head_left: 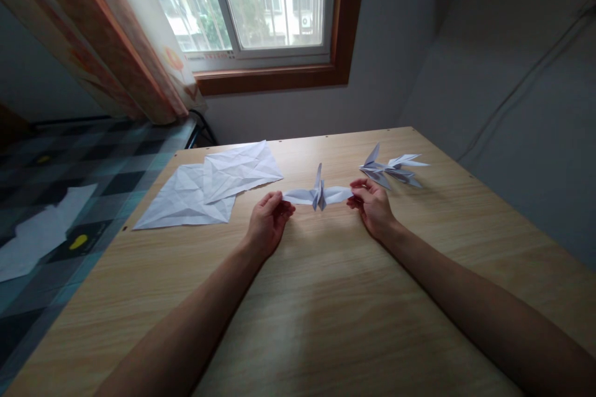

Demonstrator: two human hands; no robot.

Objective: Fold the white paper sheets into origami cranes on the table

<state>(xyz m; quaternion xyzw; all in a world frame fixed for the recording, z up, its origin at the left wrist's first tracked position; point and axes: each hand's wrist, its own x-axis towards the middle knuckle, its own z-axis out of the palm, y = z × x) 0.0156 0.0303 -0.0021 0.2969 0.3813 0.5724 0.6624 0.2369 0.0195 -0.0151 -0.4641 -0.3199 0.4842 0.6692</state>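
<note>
A white folded paper crane [318, 194] is stretched out just above the wooden table [326, 298], its wings spread left and right. My left hand [268, 222] pinches the tip of the left wing. My right hand [372, 205] pinches the tip of the right wing. Both hands are closed on the paper, their wrists low over the tabletop.
Finished folded paper figures [392, 169] lie just beyond my right hand. Two creased white sheets [212, 187] lie overlapped at the table's far left. A checked bedcover [60, 198] with a white paper on it is to the left; a window and curtain stand behind.
</note>
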